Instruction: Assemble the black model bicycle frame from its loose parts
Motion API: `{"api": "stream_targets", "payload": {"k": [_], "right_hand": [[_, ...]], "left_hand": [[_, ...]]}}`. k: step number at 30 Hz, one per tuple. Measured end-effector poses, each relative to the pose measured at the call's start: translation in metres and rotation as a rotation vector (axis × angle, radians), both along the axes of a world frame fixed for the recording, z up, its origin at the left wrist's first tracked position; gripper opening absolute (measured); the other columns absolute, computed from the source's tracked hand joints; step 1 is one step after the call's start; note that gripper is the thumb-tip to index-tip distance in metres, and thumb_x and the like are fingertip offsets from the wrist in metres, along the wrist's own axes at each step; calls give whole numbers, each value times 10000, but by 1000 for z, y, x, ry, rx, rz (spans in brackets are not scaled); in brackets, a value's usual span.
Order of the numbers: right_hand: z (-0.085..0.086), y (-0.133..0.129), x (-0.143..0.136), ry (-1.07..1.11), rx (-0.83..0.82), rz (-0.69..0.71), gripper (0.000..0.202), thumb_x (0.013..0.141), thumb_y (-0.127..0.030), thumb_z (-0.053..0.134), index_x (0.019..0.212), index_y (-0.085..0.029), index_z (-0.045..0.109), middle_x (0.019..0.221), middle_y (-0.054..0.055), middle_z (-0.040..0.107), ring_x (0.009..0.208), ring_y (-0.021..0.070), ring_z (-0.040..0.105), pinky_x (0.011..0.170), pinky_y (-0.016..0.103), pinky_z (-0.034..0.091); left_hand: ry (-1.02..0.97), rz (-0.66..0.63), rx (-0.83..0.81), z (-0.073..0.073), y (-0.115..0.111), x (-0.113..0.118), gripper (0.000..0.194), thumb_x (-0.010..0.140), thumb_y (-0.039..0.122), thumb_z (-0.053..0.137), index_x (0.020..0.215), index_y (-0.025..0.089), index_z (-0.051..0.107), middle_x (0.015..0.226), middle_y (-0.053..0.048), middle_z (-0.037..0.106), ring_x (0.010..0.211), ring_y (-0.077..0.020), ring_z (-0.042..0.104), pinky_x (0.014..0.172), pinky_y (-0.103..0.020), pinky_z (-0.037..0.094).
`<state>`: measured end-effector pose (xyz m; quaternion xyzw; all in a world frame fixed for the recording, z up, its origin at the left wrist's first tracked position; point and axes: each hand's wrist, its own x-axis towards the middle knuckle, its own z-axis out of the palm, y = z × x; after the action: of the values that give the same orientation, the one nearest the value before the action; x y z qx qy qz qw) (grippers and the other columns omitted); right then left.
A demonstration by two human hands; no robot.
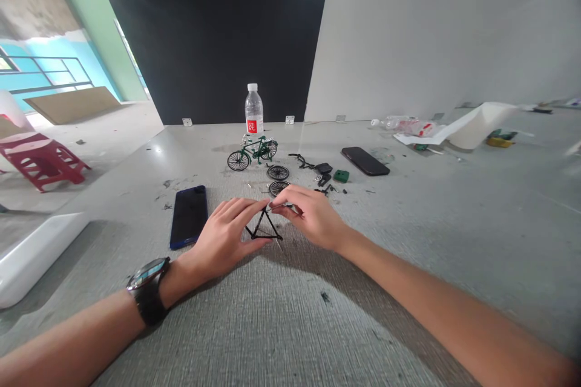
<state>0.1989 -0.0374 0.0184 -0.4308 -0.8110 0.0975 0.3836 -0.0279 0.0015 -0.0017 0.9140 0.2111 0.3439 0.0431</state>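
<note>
A small black bicycle frame (265,233) stands over the grey tabletop, between my two hands. My left hand (229,228) is closed on it, fingers at its top and thumb along its lower edge. At the frame's top, my right hand (311,214) pinches something thin and small that I cannot make out. Just beyond my fingers lie two black toy wheels, one (278,173) behind the other (278,187), the nearer partly hidden by my right hand. Farther back stands an assembled green toy bicycle (253,152).
A blue-edged phone (189,216) lies left of my left hand. Black parts (324,168), a green block (341,176) and a dark phone (365,161) lie to the right. A water bottle (254,112) stands behind; a white object (39,254) sits at far left.
</note>
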Motion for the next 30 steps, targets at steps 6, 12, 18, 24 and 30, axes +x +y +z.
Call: {"api": "stream_targets", "payload": {"k": [6, 12, 18, 24, 30], "right_hand": [[-4, 0, 1, 10, 61, 73, 135, 984, -185, 522, 975, -214, 653, 970, 32, 693, 891, 144, 650, 778, 278, 501], [-5, 0, 1, -15, 119, 99, 175, 983, -123, 499, 991, -194, 659, 982, 44, 701, 911, 139, 659, 795, 274, 518], [-6, 0, 2, -10, 157, 93, 175, 991, -138, 506, 1013, -208, 666, 995, 36, 715, 915, 133, 670, 791, 264, 527], [-3, -3, -1, 1, 106, 16, 100, 972, -221, 584, 1047, -239, 648, 1006, -5, 749, 774, 114, 656, 715, 250, 500], [-4, -5, -6, -24, 20, 26, 81, 968, -287, 590, 1002, -236, 643, 954, -28, 746, 629, 94, 560, 624, 251, 429]], "left_hand": [[4, -8, -33, 1, -2, -1, 593, 855, 384, 745, 1357, 176, 506, 1174, -117, 670, 1055, -276, 633, 882, -467, 518], [2, -21, -39, 1, -1, 0, 598, 852, 368, 749, 1360, 168, 508, 1160, -116, 667, 1047, -272, 640, 885, -466, 536], [23, -33, -27, -1, -2, 1, 631, 880, 345, 713, 1431, 175, 457, 1194, -122, 644, 1067, -268, 629, 909, -470, 547], [108, -42, 3, 0, 0, 1, 496, 947, 190, 540, 1431, 121, 452, 1239, -157, 630, 1087, -285, 614, 903, -487, 551], [115, -45, -21, 0, 0, -2, 285, 978, 181, 480, 1234, 135, 595, 1086, -124, 697, 948, -243, 659, 792, -399, 565]]}}
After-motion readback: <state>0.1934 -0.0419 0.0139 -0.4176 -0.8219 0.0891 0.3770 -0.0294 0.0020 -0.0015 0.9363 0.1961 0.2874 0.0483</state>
